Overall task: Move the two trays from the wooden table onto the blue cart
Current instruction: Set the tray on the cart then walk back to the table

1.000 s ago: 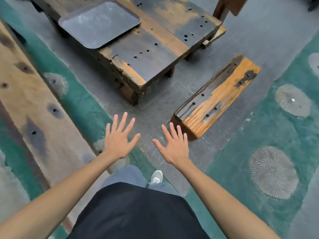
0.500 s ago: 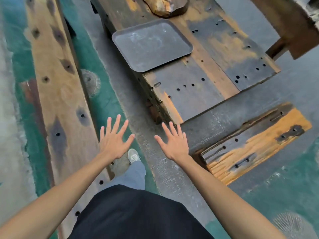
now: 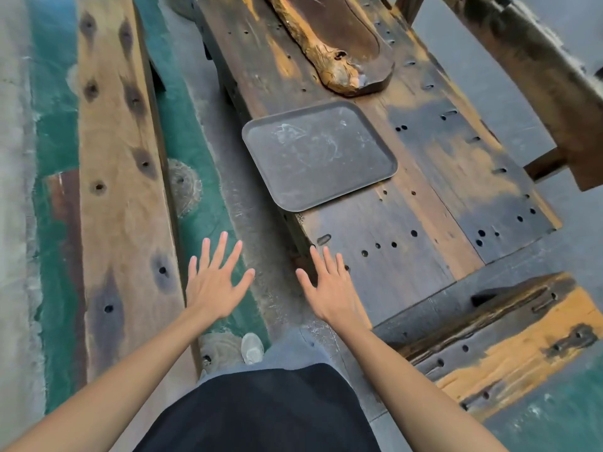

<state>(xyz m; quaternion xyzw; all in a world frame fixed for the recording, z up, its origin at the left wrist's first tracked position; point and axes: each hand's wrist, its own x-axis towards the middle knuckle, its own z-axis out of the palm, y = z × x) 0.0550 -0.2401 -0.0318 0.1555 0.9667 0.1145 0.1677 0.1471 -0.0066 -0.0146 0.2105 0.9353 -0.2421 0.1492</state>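
Note:
A dark grey rectangular tray [image 3: 318,154] lies flat on the low wooden table [image 3: 408,223], near its left edge. Behind it on the table rests a dark carved wooden tray [image 3: 342,40] with a rough bark edge. My left hand [image 3: 217,282] hovers over the floor to the left of the table, palm down, fingers spread and holding nothing. My right hand [image 3: 329,288] is held over the table's near left corner, fingers apart and holding nothing. Both hands are short of the grey tray. No blue cart is in view.
A long wooden bench [image 3: 120,197] runs along the left. A short wooden bench [image 3: 509,340] stands at the lower right, and a wooden chair [image 3: 541,73] at the upper right. The floor between is grey and green. My shoe [image 3: 252,347] is on the floor between bench and table.
I have walked closer to the table; the grey tray now sits nearer and more central in view, and the carved tray has come into sight. Both hands stay spread and hold nothing.

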